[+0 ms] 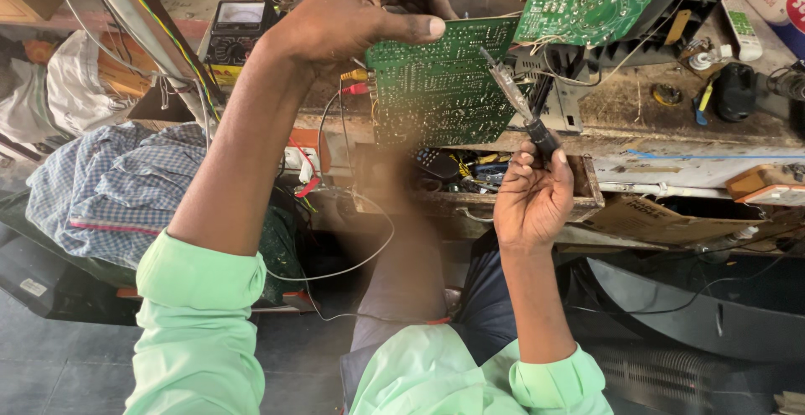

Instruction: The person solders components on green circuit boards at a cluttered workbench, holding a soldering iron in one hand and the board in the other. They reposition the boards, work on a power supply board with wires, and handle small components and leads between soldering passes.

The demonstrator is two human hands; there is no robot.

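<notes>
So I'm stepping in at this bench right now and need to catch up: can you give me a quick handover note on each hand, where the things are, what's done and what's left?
Left hand: grips the top edge of the large green circuit board, held upright, solder side to the camera, above the bench edge.
Right hand: holds a soldering iron by its dark handle, tip against the board's right side.
Nearby: a smaller green board lies on the workbench; an open drawer of parts sits below; a multimeter at left.
Done: board picked up, iron brought to it.
Left: the work at that spot; no finished joint can be made out.
</notes>
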